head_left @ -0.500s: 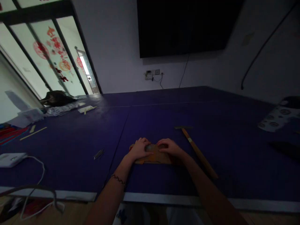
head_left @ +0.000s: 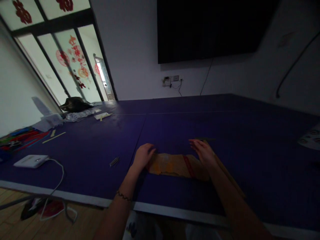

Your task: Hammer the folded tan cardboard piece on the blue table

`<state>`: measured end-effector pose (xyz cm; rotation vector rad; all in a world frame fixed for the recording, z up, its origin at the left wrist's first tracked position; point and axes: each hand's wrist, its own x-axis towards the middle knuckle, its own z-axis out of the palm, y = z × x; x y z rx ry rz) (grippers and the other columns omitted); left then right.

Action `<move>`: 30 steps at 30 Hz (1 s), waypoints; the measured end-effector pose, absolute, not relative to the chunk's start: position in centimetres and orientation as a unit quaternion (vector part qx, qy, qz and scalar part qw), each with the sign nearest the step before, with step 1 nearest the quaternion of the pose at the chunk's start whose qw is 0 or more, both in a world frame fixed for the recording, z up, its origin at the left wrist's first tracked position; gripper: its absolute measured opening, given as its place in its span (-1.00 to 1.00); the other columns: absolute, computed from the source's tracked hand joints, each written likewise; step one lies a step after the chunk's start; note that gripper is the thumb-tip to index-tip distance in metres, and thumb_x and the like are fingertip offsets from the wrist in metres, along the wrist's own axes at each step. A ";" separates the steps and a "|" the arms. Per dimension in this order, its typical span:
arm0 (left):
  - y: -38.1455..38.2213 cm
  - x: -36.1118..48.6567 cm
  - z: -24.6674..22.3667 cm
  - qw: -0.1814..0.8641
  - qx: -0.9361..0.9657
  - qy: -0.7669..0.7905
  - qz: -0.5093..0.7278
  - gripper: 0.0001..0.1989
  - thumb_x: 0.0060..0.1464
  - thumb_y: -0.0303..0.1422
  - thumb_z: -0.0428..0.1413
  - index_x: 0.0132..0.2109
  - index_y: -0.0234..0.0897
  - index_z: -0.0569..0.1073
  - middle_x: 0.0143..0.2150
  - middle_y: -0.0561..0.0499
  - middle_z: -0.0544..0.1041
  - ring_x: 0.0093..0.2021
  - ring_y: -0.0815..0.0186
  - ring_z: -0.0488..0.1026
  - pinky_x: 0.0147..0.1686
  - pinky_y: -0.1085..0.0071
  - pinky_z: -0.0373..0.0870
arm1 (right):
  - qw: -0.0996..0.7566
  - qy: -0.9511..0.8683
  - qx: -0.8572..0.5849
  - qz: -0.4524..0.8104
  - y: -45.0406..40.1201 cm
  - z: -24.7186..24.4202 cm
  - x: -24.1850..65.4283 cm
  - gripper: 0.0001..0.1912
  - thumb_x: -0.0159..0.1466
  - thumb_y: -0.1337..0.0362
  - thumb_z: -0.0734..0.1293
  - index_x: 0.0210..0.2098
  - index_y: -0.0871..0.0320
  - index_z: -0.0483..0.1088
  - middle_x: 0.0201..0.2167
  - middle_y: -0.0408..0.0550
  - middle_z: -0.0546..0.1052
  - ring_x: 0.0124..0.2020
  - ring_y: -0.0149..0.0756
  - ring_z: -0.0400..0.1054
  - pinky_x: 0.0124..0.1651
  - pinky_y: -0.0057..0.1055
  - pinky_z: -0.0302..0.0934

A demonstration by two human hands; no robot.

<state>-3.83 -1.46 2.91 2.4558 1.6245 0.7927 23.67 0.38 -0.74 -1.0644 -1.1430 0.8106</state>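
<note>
A flat brown packet lies on the purple table between the fingers of the two hands, a little nearer the person than the fingertips. Its long axis runs side to side, roughly parallel to the table's near edge, with one end toward the left wrist and the other toward the right. A red band crosses it, closer to the right fingers; orange patches show nearer the left fingers.

The left hand is at the packet's left end, fingers curved and parted from the thumb; whether it touches the packet cannot be told. The right hand is over the right end, fingers loosely extended leftward past the far edge, with nothing seen in them.

Just beyond and to the right of the right fingers lies a hammer, its handle slanting nearer along the forearm and partly hidden by it. A small metal tool lies left of the left fingers, and farther left a white device with a cable.
</note>
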 end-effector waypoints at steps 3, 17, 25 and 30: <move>-2.8 -9.0 3.2 0.002 0.740 0.626 0.246 -0.69 0.11 -0.30 -0.16 -0.16 -0.29 0.42 -0.17 -0.07 0.49 -0.14 0.30 0.41 -0.11 0.42 0.28 | 0.691 -0.436 -0.454 0.356 0.5 -0.8 23.9 -0.65 -0.05 -0.04 0.31 -0.45 0.12 0.37 -0.33 -0.05 0.47 -0.38 -0.32 0.34 -0.34 -0.38 0.25; -4.9 -17.2 -2.1 -0.102 0.688 0.711 0.103 -0.61 0.10 -0.31 -0.21 -0.08 -0.43 0.37 -0.01 -0.21 0.38 0.01 0.20 0.31 -0.01 0.29 0.26 | 0.704 -0.376 -0.462 0.386 0.1 -0.3 23.1 -0.70 -0.09 0.04 0.36 -0.53 0.17 0.39 -0.45 -0.04 0.48 -0.52 -0.38 0.31 -0.49 -0.44 0.22; -6.4 -15.6 0.1 -0.117 0.703 0.699 0.061 -0.66 0.10 -0.36 -0.21 -0.15 -0.27 0.43 -0.22 -0.09 0.46 -0.21 0.22 0.38 -0.19 0.36 0.29 | 0.699 -0.374 -0.466 0.393 -0.1 -0.3 22.9 -0.70 -0.11 0.05 0.38 -0.54 0.16 0.40 -0.47 -0.06 0.49 -0.53 -0.39 0.31 -0.51 -0.47 0.22; -6.4 -15.5 0.2 -0.134 0.687 0.713 0.050 -0.65 0.11 -0.33 -0.21 -0.26 -0.27 0.47 -0.30 -0.10 0.46 -0.26 0.20 0.37 -0.23 0.34 0.27 | 0.694 -0.376 -0.471 0.396 0.0 -0.3 22.8 -0.69 -0.11 0.04 0.37 -0.55 0.17 0.39 -0.49 -0.06 0.48 -0.55 -0.39 0.30 -0.52 -0.47 0.21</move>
